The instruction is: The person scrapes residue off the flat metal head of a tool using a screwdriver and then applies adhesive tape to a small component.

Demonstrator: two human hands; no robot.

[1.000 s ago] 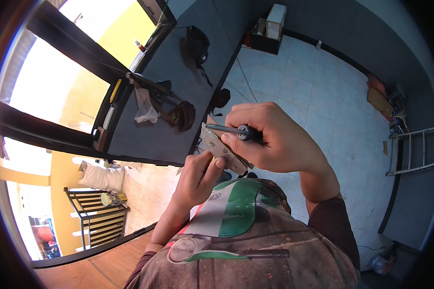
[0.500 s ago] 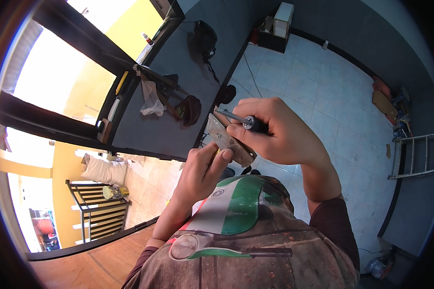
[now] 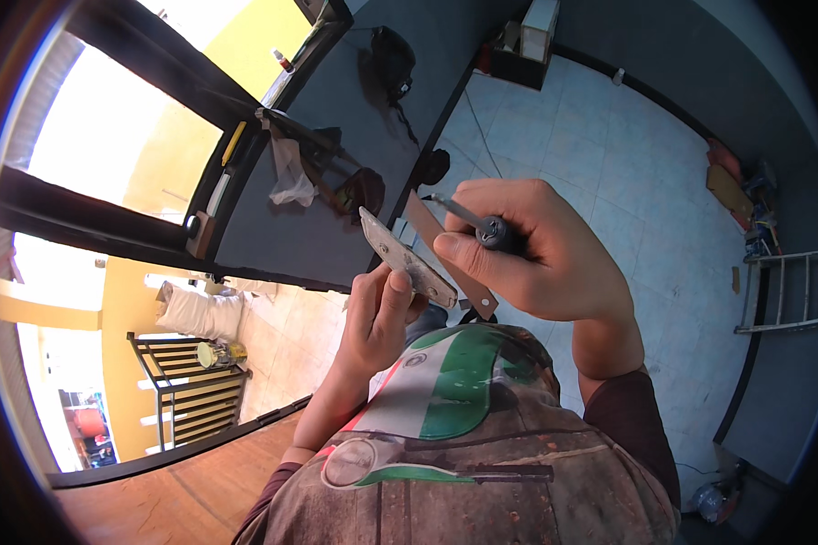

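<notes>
While a printed garment (image 3: 427,472) spread below, the right hand (image 3: 550,250) was wrapped around a black-handled screwdriver (image 3: 491,234), seemingly pinching a brown strip (image 3: 426,222) too, and the left hand (image 3: 377,313) pinched a worn grey plate (image 3: 411,262) above it. Handling them well seemingly called for a firm left pinch, with the driver's tip clear of fingertips. The strip's long axis slanted from upper left to lower right, holed end low; the plate lay roughly parallel, just left, narrow end up-left; the screwdriver pointed up-left too.
</notes>
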